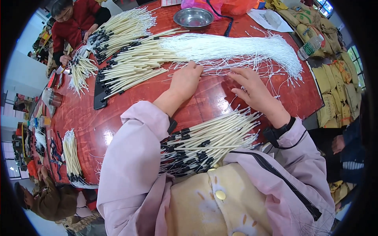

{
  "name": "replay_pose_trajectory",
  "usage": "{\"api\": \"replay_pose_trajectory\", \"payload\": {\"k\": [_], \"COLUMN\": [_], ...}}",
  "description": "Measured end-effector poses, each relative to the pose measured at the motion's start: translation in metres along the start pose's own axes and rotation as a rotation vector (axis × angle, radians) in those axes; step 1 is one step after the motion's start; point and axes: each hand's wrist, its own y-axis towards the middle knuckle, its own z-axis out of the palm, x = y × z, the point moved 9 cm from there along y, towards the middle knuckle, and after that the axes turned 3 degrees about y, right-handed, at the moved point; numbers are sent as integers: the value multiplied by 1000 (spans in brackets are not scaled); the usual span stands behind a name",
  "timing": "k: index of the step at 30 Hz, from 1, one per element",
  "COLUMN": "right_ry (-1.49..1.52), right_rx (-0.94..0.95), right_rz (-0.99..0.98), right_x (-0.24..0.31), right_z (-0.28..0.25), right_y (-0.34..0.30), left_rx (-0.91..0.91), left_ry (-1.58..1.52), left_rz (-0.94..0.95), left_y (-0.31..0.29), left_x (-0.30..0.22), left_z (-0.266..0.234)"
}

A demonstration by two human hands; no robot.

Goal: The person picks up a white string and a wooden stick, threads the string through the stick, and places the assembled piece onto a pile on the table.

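My left hand (186, 81) rests at the near edge of a long heap of white strings (236, 48). Its fingers are curled in, and whatever they pinch is hidden. To its right, my right hand (255, 89) hovers by the loose string ends, thumb and fingers apart, holding nothing I can see. Left of my left hand lies a pile of pale thin sticks (138, 63) with black ends, joining the strings. Another pile of such sticks (220, 135) lies between my forearms, close to my body.
A dark phone (100, 93) lies left on the red table (130, 122). A metal bowl (193, 18) stands at the far side, a plastic bottle (310, 47) at the right edge. Another person (76, 23) handles sticks at far left. Stacked sacks (334, 92) are on the right.
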Motion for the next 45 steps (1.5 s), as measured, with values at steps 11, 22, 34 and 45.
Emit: {"api": "replay_pose_trajectory", "payload": {"k": [11,22,34,45], "right_ry": [6,-69,-103,-77], "right_rx": [53,310,382,399], "right_rz": [-61,-115,-135,-116], "right_x": [17,50,53,50], "right_z": [11,57,58,58], "right_y": [5,4,4,5], "left_rx": [-169,79,94,-34], "left_ry": [72,-40,-341,-158], "left_rz": [215,-41,-204,-363], "left_y": [-32,-91,-55,-33], "left_x": [-30,5,111,119], "left_z": [-39,-33,-53,-49]}}
